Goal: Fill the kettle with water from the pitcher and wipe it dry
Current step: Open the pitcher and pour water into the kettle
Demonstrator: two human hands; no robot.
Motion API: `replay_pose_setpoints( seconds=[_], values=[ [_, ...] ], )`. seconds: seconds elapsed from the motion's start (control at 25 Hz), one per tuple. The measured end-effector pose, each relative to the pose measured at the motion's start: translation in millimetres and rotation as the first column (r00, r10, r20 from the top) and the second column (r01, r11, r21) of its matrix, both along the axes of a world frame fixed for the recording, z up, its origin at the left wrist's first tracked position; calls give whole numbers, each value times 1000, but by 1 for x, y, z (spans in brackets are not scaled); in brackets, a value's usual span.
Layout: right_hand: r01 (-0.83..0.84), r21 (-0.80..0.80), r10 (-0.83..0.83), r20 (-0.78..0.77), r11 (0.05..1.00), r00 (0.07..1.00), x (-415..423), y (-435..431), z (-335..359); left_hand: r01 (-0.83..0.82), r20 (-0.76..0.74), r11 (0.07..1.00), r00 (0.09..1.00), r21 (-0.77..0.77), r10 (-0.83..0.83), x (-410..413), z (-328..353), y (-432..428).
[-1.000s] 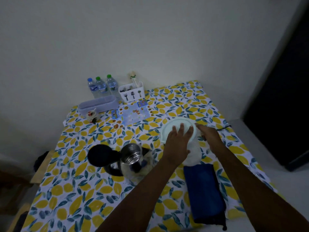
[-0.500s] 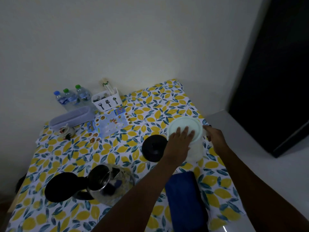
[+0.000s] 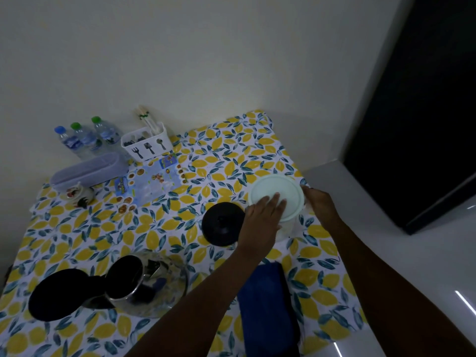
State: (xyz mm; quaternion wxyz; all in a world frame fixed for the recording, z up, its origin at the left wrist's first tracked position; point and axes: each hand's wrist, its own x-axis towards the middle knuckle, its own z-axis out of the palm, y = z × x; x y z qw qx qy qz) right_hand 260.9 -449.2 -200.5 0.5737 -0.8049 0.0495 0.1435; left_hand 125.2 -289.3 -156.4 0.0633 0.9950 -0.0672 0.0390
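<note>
Water bottles (image 3: 86, 139): 3, caps one blue, two green
Kettle (image 3: 144, 282): 1
Pitcher (image 3: 277, 197): 1, pale lid on
Black round discs (image 3: 222, 224): 2
Blue cloth (image 3: 266, 307): 1
Cutlery caddy (image 3: 148, 144): 1
Lilac lidded box (image 3: 88, 168): 1
Hands (image 3: 262, 217): 2

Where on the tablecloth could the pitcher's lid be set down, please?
One bare patch lies between the printed mat and the kettle. Another lies at the far right corner, beyond the pitcher. It is crowded near the black round base and the blue cloth, and along the wall by the bottles.
</note>
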Motion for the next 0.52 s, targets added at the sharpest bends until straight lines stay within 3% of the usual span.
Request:
replay_pose_setpoints(
  seconds=[0.08, 0.2, 0.28, 0.4, 0.52],
  values=[
    [7, -129, 7, 106, 992, 994, -5, -2, 6, -10, 2, 1000, 1000, -22, 10, 0, -1, -1],
    [141, -11, -134, 256, 990, 957, -36, 1, 21, 39, 15, 998, 999, -54, -38, -3, 0, 4],
    [147, 17, -142, 389, 989, 910, -64, 1, 22, 61, 47, 991, 997, -123, -55, -12, -3, 11],
    [83, -96, -21, 524, 992, 852, -108, 6, 20, 21, 87, 972, 996, -235, -1, -45, -3, 22],
    [12, -253, 167, 672, 967, 722, -142, 20, 19, -3, 158, 967, 986, -254, 45, -84, 1, 42]
  ],
)
